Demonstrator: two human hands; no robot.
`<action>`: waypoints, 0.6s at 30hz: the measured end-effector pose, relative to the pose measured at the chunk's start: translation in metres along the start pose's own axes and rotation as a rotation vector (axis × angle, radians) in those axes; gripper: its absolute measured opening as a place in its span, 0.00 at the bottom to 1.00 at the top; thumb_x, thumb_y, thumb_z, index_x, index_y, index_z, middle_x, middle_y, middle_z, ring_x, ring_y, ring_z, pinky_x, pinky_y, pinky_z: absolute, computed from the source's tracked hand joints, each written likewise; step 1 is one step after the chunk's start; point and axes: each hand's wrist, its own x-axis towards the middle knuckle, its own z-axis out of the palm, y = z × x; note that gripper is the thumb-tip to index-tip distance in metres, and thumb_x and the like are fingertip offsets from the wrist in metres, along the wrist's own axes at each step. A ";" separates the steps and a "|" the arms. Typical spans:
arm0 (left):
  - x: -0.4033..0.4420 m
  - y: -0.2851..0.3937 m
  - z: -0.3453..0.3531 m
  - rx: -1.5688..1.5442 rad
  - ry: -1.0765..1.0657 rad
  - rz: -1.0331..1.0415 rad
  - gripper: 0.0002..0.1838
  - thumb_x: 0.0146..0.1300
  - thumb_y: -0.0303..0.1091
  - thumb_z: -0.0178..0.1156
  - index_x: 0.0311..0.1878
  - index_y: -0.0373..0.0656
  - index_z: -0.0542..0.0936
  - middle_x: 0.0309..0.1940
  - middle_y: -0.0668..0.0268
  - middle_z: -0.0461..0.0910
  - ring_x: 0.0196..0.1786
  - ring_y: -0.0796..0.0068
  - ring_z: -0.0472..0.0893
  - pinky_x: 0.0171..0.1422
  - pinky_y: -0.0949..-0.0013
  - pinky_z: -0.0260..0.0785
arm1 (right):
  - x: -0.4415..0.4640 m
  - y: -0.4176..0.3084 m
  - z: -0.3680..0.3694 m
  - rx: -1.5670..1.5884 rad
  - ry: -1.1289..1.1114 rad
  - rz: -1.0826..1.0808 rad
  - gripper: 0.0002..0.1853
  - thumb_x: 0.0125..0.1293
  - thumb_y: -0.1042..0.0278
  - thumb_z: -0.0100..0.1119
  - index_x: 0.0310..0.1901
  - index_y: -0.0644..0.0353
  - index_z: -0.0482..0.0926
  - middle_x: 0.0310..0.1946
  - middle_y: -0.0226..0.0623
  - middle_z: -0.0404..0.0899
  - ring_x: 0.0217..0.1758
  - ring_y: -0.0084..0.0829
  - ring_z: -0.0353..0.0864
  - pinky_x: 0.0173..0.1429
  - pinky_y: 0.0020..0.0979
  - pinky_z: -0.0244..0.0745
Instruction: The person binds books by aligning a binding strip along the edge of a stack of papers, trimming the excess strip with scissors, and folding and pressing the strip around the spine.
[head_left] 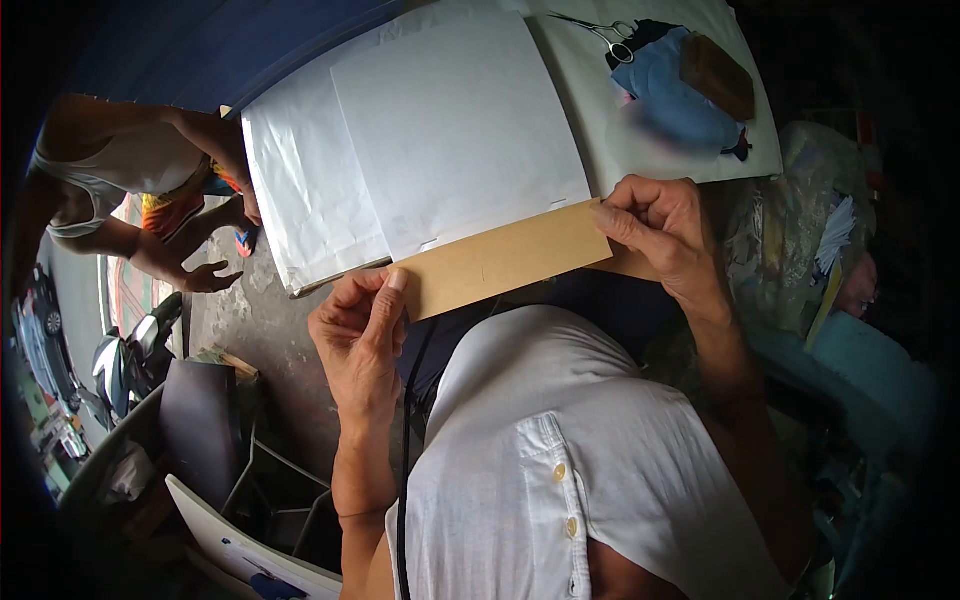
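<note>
My left hand (368, 318) pinches the left end of a tan paper strip (500, 262), thumb on top. At the strip's right end, my right hand (655, 232) grips the corner between thumb and fingers. The strip lies along the near edge of a large white sheet (460, 120), where two small staple-like marks show. More tan paper shows beneath the strip by my right hand. Under the sheet is a wider white paper covering (310, 190) on the table.
Scissors (600, 32), blue cloth (665, 85) and a brown block (718, 78) lie at the table's far right. Another person (110, 160) sits at the left. Plastic bags (790, 230) are at the right; a motorbike (130, 355) stands beyond, lower left.
</note>
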 end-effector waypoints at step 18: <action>0.003 0.020 0.008 0.154 0.049 -0.024 0.06 0.70 0.27 0.67 0.37 0.35 0.84 0.19 0.78 0.74 0.18 0.93 0.65 0.22 0.83 0.51 | 0.001 -0.002 0.007 0.010 0.078 0.049 0.13 0.66 0.68 0.69 0.26 0.66 0.82 0.16 0.23 0.74 0.21 0.11 0.65 0.26 0.22 0.57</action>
